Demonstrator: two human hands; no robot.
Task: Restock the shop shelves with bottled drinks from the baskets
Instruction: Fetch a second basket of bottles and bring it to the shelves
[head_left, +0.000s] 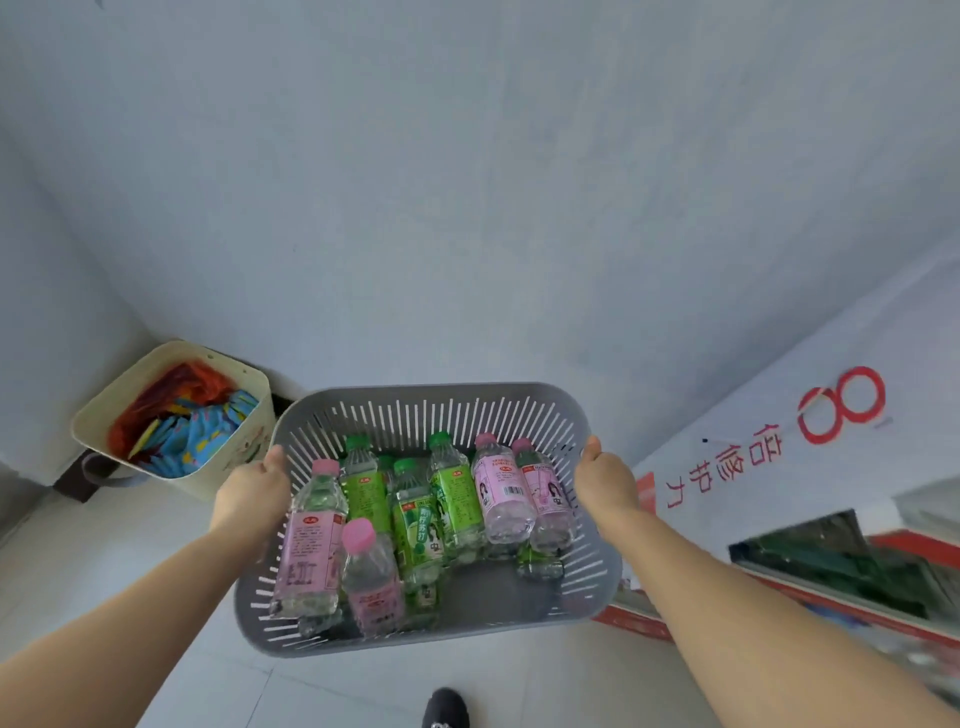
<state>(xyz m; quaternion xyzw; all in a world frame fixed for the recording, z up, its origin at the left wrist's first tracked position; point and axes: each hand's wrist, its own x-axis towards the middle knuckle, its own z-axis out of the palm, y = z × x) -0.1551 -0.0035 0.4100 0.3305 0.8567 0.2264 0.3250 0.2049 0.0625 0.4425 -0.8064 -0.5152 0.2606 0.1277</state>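
Carrying step: grey slotted basket (431, 391) is held off the floor, left hand (254, 493) on its left rim, right hand (608, 480) on its right rim. Each thumb lies over the rim top. The other fingers wrap under the lip with tips hidden, so I cannot tell whether they are spread or pressed together.

Load: bottles (415, 525) lie and lean loose inside, pink-capped ones (311, 540) at both ends, green-capped ones (363, 483) in the middle. The near-right corner of the basket floor is bare.

Judgement: weight sits left of centre, so the left grip carries more. Keep the basket level and move slowly, since a tilt would likely roll the bottles.

Cream bin (156, 356) of coloured items stands on the floor near the basket's far-left corner; steer clear of it. Red-edged unit (831, 566) at right is blurred, possibly the shelf. Set the basket down beside it before unloading.
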